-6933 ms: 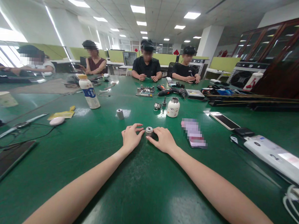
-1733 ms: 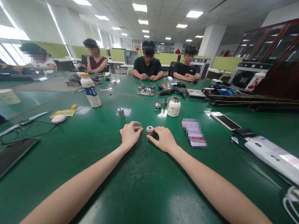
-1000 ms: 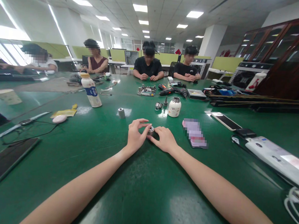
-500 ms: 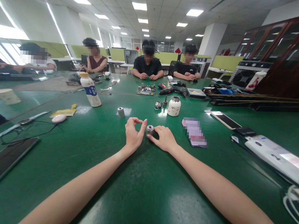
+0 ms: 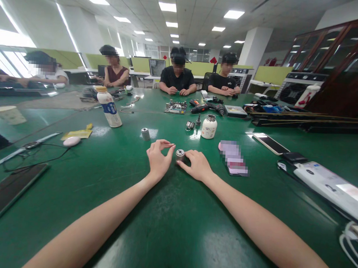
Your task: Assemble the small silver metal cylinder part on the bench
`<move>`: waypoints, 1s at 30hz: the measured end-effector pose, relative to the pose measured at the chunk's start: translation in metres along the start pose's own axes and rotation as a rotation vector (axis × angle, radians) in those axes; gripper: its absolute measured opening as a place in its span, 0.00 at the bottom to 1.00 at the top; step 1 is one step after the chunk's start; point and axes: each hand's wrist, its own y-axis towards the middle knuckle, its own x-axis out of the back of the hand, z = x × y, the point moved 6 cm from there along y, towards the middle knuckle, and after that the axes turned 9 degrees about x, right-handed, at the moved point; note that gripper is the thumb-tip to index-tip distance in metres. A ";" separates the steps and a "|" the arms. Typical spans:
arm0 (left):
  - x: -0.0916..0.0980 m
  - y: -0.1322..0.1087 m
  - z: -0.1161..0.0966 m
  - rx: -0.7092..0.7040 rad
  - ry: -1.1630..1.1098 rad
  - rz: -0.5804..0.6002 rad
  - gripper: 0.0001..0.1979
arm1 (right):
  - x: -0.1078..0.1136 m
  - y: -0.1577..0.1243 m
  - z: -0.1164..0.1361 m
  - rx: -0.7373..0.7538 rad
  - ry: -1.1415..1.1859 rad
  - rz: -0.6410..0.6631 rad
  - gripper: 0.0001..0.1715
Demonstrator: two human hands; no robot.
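Note:
My right hand (image 5: pixel 197 164) grips a small grey metal cylinder (image 5: pixel 180 156) between thumb and fingers. The cylinder stands upright on the green table and shows dark spots on its top face. Just left of it is my left hand (image 5: pixel 160 157), thumb and index fingertip brought together in a pinch beside the cylinder's upper edge. Anything between those fingertips is too small to make out. A second, similar metal cylinder (image 5: pixel 145 134) stands on the table beyond my left hand.
A white jar (image 5: pixel 209 127) stands ahead, with small metal parts (image 5: pixel 190 126) beside it. On the right lie a pink-edged phone (image 5: pixel 233 158) and a white phone (image 5: pixel 271 144). A drink bottle (image 5: pixel 109 108) and a pale mouse (image 5: pixel 71 141) are at left. Several people sit across the table.
My left hand has shifted slightly left, and its thumb and index tip have come together. The dark bit on the cylinder's top looks smaller. My right hand keeps its hold.

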 end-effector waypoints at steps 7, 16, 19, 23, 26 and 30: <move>-0.018 0.006 0.034 0.122 0.170 0.203 0.11 | 0.000 0.000 -0.001 0.002 0.004 -0.002 0.22; -0.005 0.005 0.011 -0.009 -0.145 0.028 0.07 | 0.000 0.000 -0.001 0.001 0.003 -0.005 0.22; -0.007 0.001 -0.001 -0.044 -0.227 0.081 0.09 | -0.001 0.000 -0.002 0.007 0.004 -0.003 0.22; -0.014 -0.003 -0.005 -0.050 -0.277 0.188 0.10 | -0.003 0.000 -0.003 0.011 0.012 -0.004 0.23; -0.016 -0.003 -0.006 -0.048 -0.326 0.230 0.10 | -0.004 0.000 -0.003 0.010 0.014 -0.003 0.23; -0.015 -0.004 -0.008 -0.048 -0.309 0.224 0.11 | -0.003 0.000 -0.002 0.013 0.009 -0.010 0.25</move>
